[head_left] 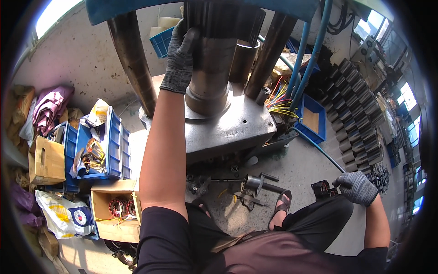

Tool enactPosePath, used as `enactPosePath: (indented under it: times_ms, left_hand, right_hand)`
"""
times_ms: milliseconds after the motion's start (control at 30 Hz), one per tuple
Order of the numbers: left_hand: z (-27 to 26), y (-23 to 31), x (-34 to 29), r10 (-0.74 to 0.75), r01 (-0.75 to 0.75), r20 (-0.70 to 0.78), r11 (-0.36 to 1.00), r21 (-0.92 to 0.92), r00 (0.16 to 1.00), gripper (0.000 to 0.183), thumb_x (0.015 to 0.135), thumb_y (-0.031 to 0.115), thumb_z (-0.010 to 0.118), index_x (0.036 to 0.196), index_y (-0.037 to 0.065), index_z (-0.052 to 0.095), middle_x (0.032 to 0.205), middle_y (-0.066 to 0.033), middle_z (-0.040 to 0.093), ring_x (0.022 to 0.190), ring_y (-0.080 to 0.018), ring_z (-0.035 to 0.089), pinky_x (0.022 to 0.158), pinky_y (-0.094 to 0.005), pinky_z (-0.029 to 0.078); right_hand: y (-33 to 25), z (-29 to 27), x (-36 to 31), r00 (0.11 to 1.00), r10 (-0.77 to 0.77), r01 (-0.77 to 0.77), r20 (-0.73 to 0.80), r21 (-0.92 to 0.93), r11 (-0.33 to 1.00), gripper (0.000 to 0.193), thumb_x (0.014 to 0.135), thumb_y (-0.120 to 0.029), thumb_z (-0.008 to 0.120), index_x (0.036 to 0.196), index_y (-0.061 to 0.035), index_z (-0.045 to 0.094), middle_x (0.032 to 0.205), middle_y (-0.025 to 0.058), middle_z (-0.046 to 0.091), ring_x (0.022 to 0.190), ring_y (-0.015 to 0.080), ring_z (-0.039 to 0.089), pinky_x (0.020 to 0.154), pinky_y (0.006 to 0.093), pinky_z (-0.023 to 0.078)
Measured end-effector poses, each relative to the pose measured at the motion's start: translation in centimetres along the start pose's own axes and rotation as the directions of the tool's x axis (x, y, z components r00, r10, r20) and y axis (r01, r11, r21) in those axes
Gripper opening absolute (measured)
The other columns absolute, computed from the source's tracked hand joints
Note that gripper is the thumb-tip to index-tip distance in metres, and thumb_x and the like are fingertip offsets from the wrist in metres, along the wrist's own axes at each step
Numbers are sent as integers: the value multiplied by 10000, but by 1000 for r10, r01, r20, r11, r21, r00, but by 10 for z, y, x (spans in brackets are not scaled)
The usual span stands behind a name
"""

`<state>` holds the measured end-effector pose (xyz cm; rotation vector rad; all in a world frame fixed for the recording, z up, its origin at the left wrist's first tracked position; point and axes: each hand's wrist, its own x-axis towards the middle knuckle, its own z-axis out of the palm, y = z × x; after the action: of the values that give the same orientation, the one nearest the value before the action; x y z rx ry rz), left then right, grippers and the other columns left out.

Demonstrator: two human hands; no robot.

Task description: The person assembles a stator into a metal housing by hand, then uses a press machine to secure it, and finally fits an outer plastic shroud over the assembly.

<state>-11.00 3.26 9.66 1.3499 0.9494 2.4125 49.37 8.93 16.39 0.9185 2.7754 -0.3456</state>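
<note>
In front of me stands a press with a blue top beam [283, 8], dark steel columns and a thick metal base [205, 139]. My left hand [180, 57], in a grey knit glove, reaches up to a wide dark metal cylinder [223, 23] under the beam. Its thumb lies on the cylinder's near left side; the other fingers are partly hidden. Below the cylinder is a narrower shiny metal post [207, 68], standing on the base. Low on the right, my right hand [358, 188], also gloved, is closed at the end of a long blue lever [319, 148].
Blue crates [114, 146] with parts and an open cardboard box [116, 233] of red-and-copper coils line the left. Stacked metal cylinders [356, 109] fill the right. Colored wires [280, 102] and a blue bin [312, 118] sit beside the press. Metal tools [251, 182] lie near my feet.
</note>
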Motion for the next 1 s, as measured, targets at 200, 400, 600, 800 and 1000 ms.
enactPosePath:
  times_ms: [200, 400, 600, 800, 1000]
  left_hand:
    - [2, 2, -3, -20, 20, -19, 1000, -12, 1000, 752, 940, 472, 754, 1506, 69, 467, 1360, -107, 604, 1269, -221, 571, 1125, -376, 456]
    - [2, -1, -3, -24, 25, -35, 1000, 9, 999, 764, 944, 521, 728, 1508, 73, 476, 1408, -125, 589, 1311, -239, 557, 1137, -382, 443]
    - [-2, -2, 0, -35, 39, -38, 995, 94, 999, 799, 919, 565, 737, 1519, 104, 479, 1418, -137, 580, 1325, -271, 544, 1155, -415, 425]
    - [-1, -3, -2, -11, 12, -9, 999, 36, 1000, 791, 920, 541, 745, 1515, 94, 479, 1427, -139, 568, 1336, -268, 530, 1164, -404, 410]
    - [3, -5, -1, 4, -4, -37, 1000, 7, 999, 641, 993, 431, 702, 1499, 85, 517, 1378, -60, 628, 1276, -197, 571, 1086, -326, 460]
  right_hand:
    - [1, -4, 3, 1000, 15, -14, 24, -22, 1000, 167, 823, -154, 672, 963, -107, 752, 866, 143, 699, 826, 368, 698, 761, 448, 570]
    - [-8, -3, 0, 969, -36, 102, 245, -261, 960, 215, 799, -77, 613, 967, -84, 747, 872, 154, 705, 824, 377, 701, 750, 434, 578]
    - [-1, 5, -2, 977, -53, 95, 205, -200, 975, 177, 816, -114, 672, 972, -98, 755, 894, 162, 717, 838, 367, 708, 769, 442, 577]
    - [-8, -9, 5, 1000, -14, 13, -17, -63, 998, 181, 792, -33, 655, 948, -55, 744, 882, 156, 726, 838, 368, 715, 760, 424, 585]
    - [-12, -3, 0, 998, -41, 37, -49, -89, 995, 226, 783, -9, 636, 979, -55, 738, 884, 170, 722, 830, 373, 712, 763, 426, 582]
